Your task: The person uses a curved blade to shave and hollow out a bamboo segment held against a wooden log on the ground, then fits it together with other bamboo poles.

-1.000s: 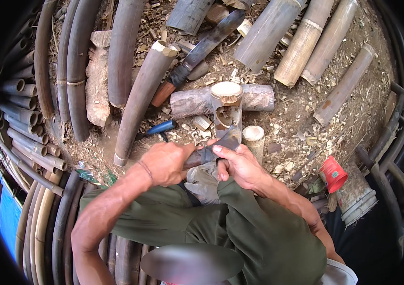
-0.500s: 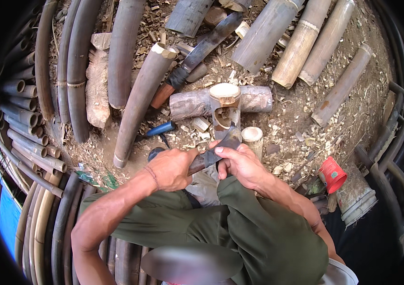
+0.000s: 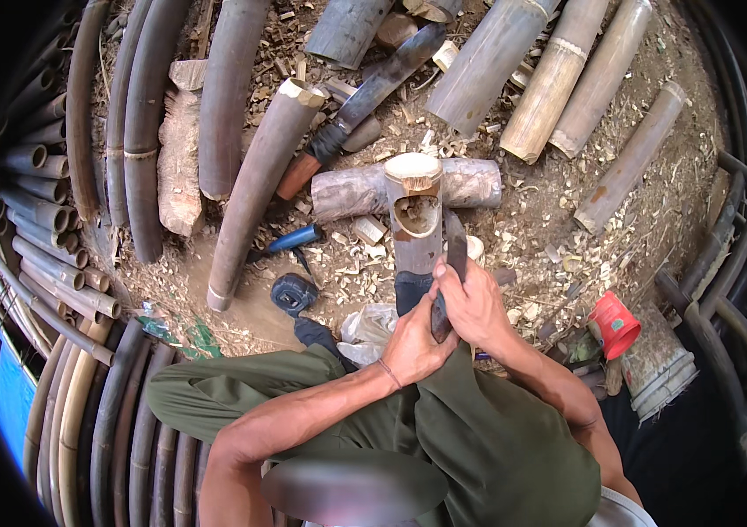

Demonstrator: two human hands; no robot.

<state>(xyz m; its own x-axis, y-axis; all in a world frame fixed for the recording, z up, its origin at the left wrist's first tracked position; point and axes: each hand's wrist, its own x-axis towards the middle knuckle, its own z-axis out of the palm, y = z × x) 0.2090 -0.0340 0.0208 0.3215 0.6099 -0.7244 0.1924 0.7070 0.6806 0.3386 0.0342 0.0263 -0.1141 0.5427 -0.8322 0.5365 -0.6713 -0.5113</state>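
My left hand (image 3: 417, 341) is closed around the lower handle of a knife (image 3: 456, 248) with a dark blade. My right hand (image 3: 474, 307) wraps the knife higher up, its thumb pressed along it. The blade points away from me, just right of a bamboo tube (image 3: 417, 252). That tube has a pale cut end and an oval opening in its upper wall. Its far end rests across a short bamboo log (image 3: 347, 195), and the near end meets something dark by my hands. Partly hidden behind my right hand stands a pale-topped bamboo stub (image 3: 475, 247).
A large machete (image 3: 391, 77) lies beyond, near a leaning bamboo pole (image 3: 264, 189). Left of my hands are a tape measure (image 3: 293, 292), a blue-handled tool (image 3: 294, 238) and a plastic bag (image 3: 368, 329). A red cup (image 3: 615, 325) sits by a dirty bucket (image 3: 661, 369). Wood chips cover the ground.
Both hands have turned the knife from slanting across my lap to pointing away, beside the tube. My left hand moved right and nearer me, uncovering the tape measure.
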